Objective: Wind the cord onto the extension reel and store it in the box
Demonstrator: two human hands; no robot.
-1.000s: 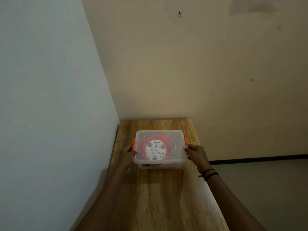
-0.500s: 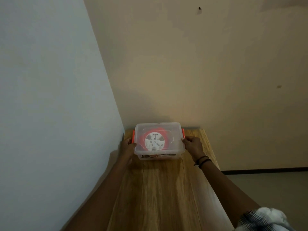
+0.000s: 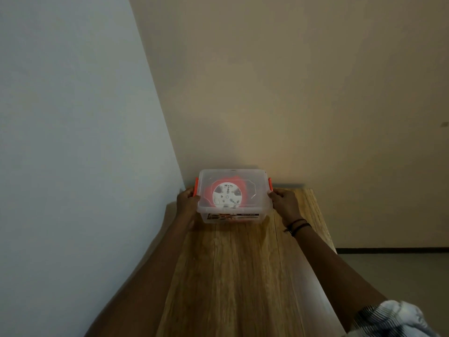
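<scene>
A clear plastic box [image 3: 257, 210] with a lid and orange side latches sits at the far end of the wooden table [image 3: 243, 276], close to the back wall. Through the lid shows the extension reel [image 3: 227, 196], a white disc ringed by red cord. My left hand [image 3: 186, 200] grips the box's left side by the latch. My right hand [image 3: 283, 203] grips the right side, thumb near the right latch. Both arms stretch far forward.
A blue-grey wall [image 3: 85, 142] runs along the table's left edge and a beige wall [image 3: 291, 93] stands right behind the box. The table's right edge drops to the floor [image 3: 401, 268].
Both hands have pushed the closed box away along the table until it sits near the back wall. My arms have stretched out further.
</scene>
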